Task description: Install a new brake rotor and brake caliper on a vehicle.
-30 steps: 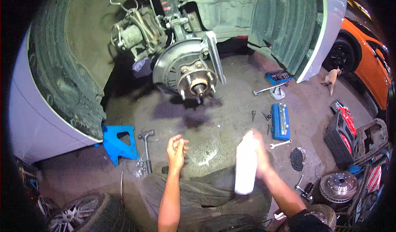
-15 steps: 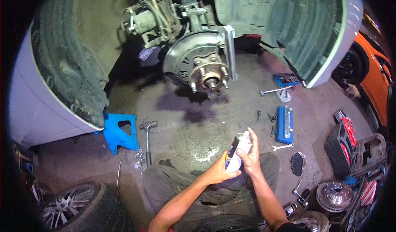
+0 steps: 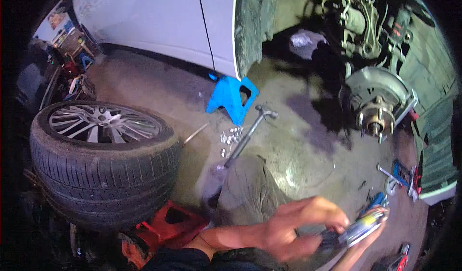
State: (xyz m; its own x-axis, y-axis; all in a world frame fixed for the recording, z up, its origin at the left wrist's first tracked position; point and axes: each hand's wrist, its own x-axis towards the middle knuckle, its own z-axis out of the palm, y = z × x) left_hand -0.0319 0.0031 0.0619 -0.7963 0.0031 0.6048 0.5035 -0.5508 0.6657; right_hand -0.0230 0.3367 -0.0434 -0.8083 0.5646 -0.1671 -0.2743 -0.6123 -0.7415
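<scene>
My left hand is smeared by motion at lower right, its bent fingers beside a spray can; whether it grips anything is unclear. My right hand, partly hidden behind the can, is closed on it. The can lies tilted in my grasp, above my bent legs. Up at the right, a bare wheel hub with studs and backing plate hangs in the car's wheel arch, with a brake caliper above it.
A wheel with tyre lies at left above a red stand. A blue stand is by the white car. A hammer, metal rod, small metal pieces and tool cases lie on the floor.
My view has swung left toward the loose wheel. The can has turned from upright to tilted in my right hand; my left hand, earlier around it, is now blurred beside it.
</scene>
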